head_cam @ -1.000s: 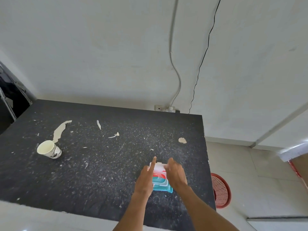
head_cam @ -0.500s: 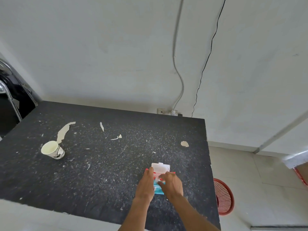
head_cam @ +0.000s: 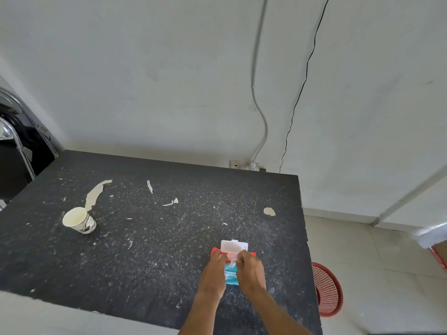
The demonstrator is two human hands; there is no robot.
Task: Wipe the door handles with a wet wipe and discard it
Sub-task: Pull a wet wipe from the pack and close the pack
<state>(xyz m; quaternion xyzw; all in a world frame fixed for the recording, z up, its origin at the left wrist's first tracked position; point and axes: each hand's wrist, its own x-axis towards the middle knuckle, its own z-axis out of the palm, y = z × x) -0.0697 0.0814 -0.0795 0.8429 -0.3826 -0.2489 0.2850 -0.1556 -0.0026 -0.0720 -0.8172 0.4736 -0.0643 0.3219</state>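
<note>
- Right now your left hand (head_cam: 214, 274) lies on the soft blue-and-red plastic pack of wet wipes (head_cam: 231, 278), fingers (head_cam: 219, 256) bent over its left edge and holding it down against the counter.
- Your right hand (head_cam: 250, 272) sits just beside the left one, on the right half of the pack, with its fingers (head_cam: 239, 258) bunched together at the opening. A small white scrap shows between the two hands, but whether you have a wipe pinched there I cannot tell.
- The pack's white rectangular flip lid (head_cam: 234, 246) is open and folded away from you, flat past the fingertips.
- The pack rests on the black speckled stone counter (head_cam: 145, 250), near its right edge and towards your side (the surface is scuffed, with pale peeled patches).
- A cream paper cup with a dark printed band (head_cam: 78, 220) stands upright far to the left on the counter, well apart from the pack.
- On the floor to the right, partly hidden by the counter edge, sits a round red plastic mesh basket (head_cam: 329, 288).
- Behind the counter, a white cable (head_cam: 260, 93) and a thin black cable (head_cam: 306, 76) run down the pale wall to a white wall socket (head_cam: 234, 163).
</note>
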